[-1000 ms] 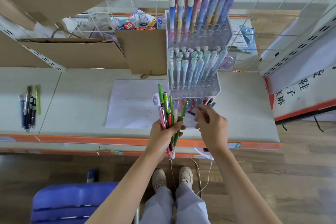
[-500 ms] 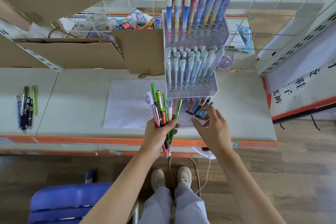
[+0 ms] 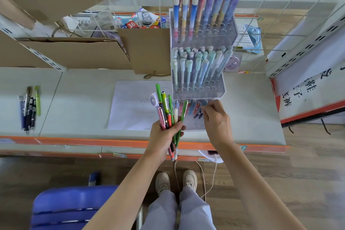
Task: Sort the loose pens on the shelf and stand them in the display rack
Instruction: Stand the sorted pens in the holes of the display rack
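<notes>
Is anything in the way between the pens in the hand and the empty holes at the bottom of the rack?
Nothing visible. The bundle of pens in the left hand sits beside the rack; the right hand reaches there.

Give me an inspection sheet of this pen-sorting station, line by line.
Surface: grey shelf with an orange front edge; a scribbled paper sheet lies on it.
Job's things: clear tiered display rack, upper tiers holding upright pens; a bundle of pens; loose pens at far left.
Clutter: cardboard boxes and packaged goods behind.
Grippers: left hand grips the bundle; right hand has its fingertips at the pens in the rack's lowest tier, grip not clear.
Cables: thin white cord hanging below the shelf.
Surroundings: blue chair, wood floor, wire grid panel.
</notes>
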